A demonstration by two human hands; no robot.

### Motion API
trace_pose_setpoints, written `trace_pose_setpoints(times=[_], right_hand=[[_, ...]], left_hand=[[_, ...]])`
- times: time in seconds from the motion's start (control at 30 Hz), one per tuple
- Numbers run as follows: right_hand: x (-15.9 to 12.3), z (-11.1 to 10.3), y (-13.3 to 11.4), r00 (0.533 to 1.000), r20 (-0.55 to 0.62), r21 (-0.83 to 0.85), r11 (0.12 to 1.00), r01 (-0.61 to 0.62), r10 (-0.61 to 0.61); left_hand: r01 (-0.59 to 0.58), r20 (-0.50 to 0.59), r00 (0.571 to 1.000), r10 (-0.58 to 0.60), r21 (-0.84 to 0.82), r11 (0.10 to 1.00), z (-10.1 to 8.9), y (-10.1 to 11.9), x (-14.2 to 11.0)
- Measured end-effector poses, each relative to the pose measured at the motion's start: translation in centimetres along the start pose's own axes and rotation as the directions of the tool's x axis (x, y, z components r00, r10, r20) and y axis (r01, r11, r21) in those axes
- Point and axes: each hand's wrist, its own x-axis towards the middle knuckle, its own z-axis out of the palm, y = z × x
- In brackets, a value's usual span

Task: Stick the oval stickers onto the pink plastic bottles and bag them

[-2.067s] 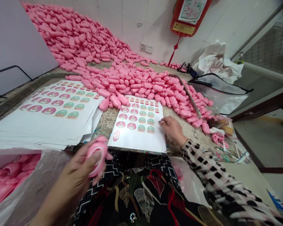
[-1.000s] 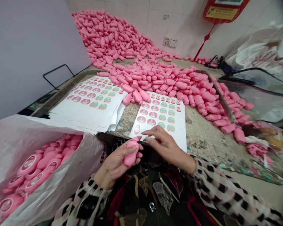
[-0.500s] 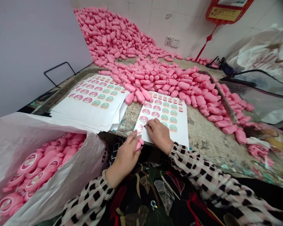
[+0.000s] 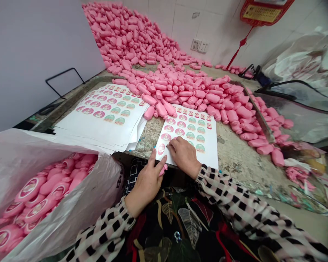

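Note:
On the sheet of stickers (image 4: 205, 156) at the table edge, my right hand (image 4: 183, 155) is closed in a pinch. A thin dark tip (image 4: 167, 146) shows between its fingers, too small to name, at the right side of a pink oval sticker (image 4: 161, 149). My left hand (image 4: 146, 183) is curled around a small pink plastic bottle (image 4: 164, 169), mostly hidden under the palm. Two of its fingers stretch forward to the sheet's lower left corner, just below the oval sticker. Rows of pink and green stickers cover the upper sheet.
A large heap of pink bottles (image 4: 175, 85) spreads behind the sheet and up the wall. To the left lies a stack of sticker sheets (image 4: 90, 131). Labelled bottles (image 4: 54, 187) fill a white plastic bag (image 4: 95, 189). A metal strip (image 4: 259, 114) borders the heap at right.
The bottle's labelled face showed earlier at lower left; my left hand has since brought it to the sheet and turned it. My right hand moved from the sheet's right edge to the oval sticker.

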Motion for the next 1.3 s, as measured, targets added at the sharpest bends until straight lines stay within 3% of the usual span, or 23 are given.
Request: trace_pose_setpoints(times=[0.43, 0.67, 1.3], right_hand=[[-0.5, 0.4, 0.1, 1.000, -0.005, 0.078, 0.997, -0.002, 0.002], [-1.3, 1.4, -1.1, 0.985, -0.024, 0.244, 0.956, -0.163, 0.174], [0.2, 0.7, -1.0, 0.951, 0.146, 0.388, 0.869, -0.308, 0.272]], left_hand=[[0.006, 0.002, 1.000, -0.006, 0.107, 0.994, 0.5, 0.2, 0.1], [0.013, -0.002, 1.000, -0.013, 0.113, 0.993, 1.2, 0.0, 0.2], [0.013, -0.062, 0.998, -0.007, 0.093, 0.996, 1.2, 0.4, 0.0]])
